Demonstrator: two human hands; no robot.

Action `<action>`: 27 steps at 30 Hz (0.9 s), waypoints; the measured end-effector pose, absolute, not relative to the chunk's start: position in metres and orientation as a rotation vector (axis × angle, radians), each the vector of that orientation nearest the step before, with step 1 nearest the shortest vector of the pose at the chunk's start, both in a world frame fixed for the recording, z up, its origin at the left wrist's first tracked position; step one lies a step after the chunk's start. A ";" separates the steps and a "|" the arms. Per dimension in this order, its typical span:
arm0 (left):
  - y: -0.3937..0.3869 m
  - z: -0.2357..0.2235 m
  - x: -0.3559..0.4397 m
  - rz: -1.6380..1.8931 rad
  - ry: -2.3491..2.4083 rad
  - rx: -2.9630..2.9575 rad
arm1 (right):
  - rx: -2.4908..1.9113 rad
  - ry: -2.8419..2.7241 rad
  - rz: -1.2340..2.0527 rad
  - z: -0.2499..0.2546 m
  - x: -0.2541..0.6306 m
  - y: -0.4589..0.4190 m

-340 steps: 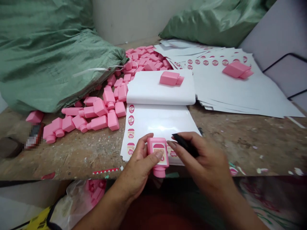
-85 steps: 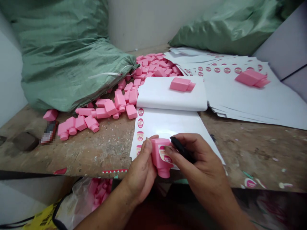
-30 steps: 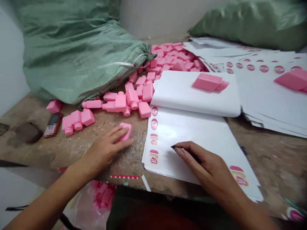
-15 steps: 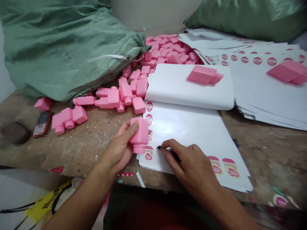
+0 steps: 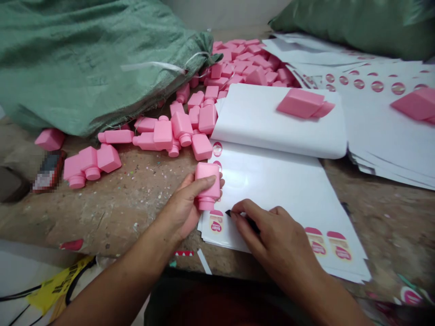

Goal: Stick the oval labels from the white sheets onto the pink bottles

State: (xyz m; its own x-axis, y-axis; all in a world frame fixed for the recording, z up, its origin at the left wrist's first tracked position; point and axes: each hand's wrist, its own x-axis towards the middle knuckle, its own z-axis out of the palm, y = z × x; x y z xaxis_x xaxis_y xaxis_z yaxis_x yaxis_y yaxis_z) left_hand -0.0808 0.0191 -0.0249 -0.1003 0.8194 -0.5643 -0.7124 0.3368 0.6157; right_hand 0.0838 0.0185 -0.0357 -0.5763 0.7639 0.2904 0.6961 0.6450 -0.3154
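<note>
My left hand (image 5: pixel 185 206) is closed around a pink plastic bottle (image 5: pixel 208 183), its capped end pointing toward me and the thumb across its broad side. The bottle is just above the left edge of a white sticker sheet (image 5: pixel 272 181). A "BABY" label (image 5: pixel 216 222) sits on the sheet just below the bottle's cap. In a pinch, my right hand (image 5: pixel 272 231) holds a thin black pointed tool (image 5: pixel 228 212), its tip close to that label; the rest of the tool is mostly hidden by the fingers. More labels (image 5: pixel 316 241) show beside my right wrist.
Behind the sheet, many pink bottles (image 5: pixel 244 63) spill from a green sack (image 5: pixel 102 68). One bottle (image 5: pixel 302 103) lies on the folded-back sheet part. Stacked label sheets (image 5: pixel 390 140) lie at right, and a pixelated object (image 5: pixel 49 171) at left.
The bottle in my left hand has turned, so its broad side faces up with the thumb farther across it. My right hand keeps its pinch near the label. The view has shifted slightly.
</note>
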 end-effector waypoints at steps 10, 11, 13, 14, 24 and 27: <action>0.020 -0.027 -0.080 1.297 1.051 0.157 | -1.296 -2.478 0.370 -0.037 0.082 0.019; 0.020 -0.028 -0.080 1.293 1.047 0.149 | -1.335 -2.469 0.440 -0.037 0.083 0.020; 0.020 -0.028 -0.081 1.286 1.044 0.119 | -1.387 -2.436 0.594 -0.039 0.087 0.022; 0.020 -0.028 -0.082 1.282 1.043 0.102 | -1.397 -2.418 0.653 -0.040 0.089 0.023; 0.024 -0.029 -0.087 1.275 1.015 0.101 | -1.056 -2.583 0.985 -0.018 0.094 -0.014; 0.020 -0.027 -0.085 1.290 1.044 0.205 | -0.893 -2.290 1.484 0.000 0.102 -0.015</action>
State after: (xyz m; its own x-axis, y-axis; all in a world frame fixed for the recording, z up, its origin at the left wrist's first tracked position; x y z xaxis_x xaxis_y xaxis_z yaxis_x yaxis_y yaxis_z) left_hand -0.0849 0.0197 -0.0267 -0.0846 0.8517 -0.5171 -0.6830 0.3283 0.6525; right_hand 0.1025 -0.0146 0.0004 -0.7737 0.6252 -0.1025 0.3491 0.2857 -0.8925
